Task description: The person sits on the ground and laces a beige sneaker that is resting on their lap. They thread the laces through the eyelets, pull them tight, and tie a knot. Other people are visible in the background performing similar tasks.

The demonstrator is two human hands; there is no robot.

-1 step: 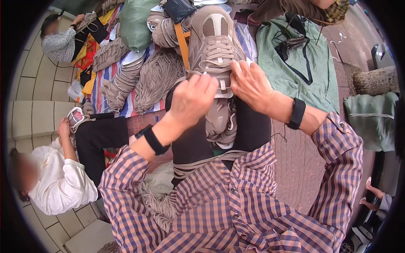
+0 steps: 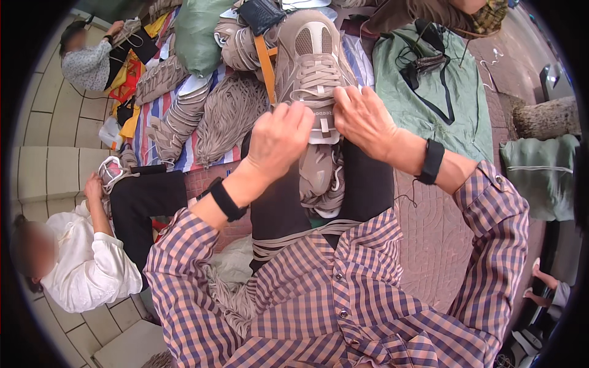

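A taupe sneaker (image 2: 285,58) with its toe pointing away lies in front of me at knee height. Its lace (image 2: 318,76) is threaded in rows below the toe and runs toward my fingers. My left hand (image 2: 275,138) is closed in a pinch at the left of the tongue, apparently on the lace; the fingertips are partly hidden. At the right eyelet edge, the fingers of my right hand (image 2: 363,116) are bent and pressed together; what they grip is hidden. More taupe sneakers (image 2: 316,175) sit below, between my legs. Loose laces (image 2: 285,242) lie across my lap.
To the left, a heap of laces (image 2: 230,113) and stacked shoe parts (image 2: 181,119) lie on a striped sheet (image 2: 144,132). A green sack (image 2: 199,37) stands behind them. A green cloth (image 2: 454,132) with a black strap spreads at right. A person in white (image 2: 92,264) sits left, handling a shoe.
My left hand has shifted slightly up and left. The white lace tip that showed at its fingers is now out of sight. My right hand has barely moved.
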